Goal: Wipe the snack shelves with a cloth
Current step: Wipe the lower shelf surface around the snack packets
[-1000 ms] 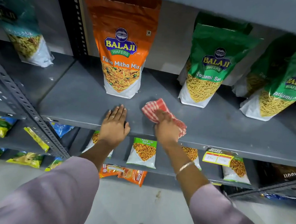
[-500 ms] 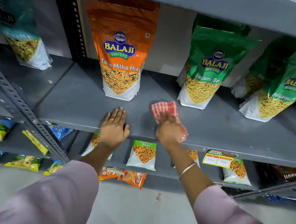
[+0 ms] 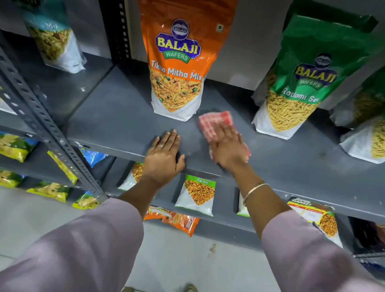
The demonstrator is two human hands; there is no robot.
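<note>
A red-and-white checked cloth (image 3: 212, 122) lies on the grey metal shelf (image 3: 111, 122), just right of the orange Tikha Mitha Mix bag (image 3: 179, 60). My right hand (image 3: 229, 148) presses flat on the cloth and covers its near half; the hand is blurred. My left hand (image 3: 163, 157) rests palm down on the shelf's front edge, fingers together, holding nothing. A green Ratlami Sev bag (image 3: 305, 80) stands to the right of the cloth.
More green bags (image 3: 379, 133) stand at the far right and a teal bag (image 3: 51, 33) on the left bay. A slotted steel upright (image 3: 40, 121) crosses at the left. Small snack packets (image 3: 196, 194) lie on lower shelves, with a price tag (image 3: 305, 210).
My right hand has pushed the cloth farther back on the shelf, toward the orange bag. My left hand has stayed on the front edge. The camera has moved closer.
</note>
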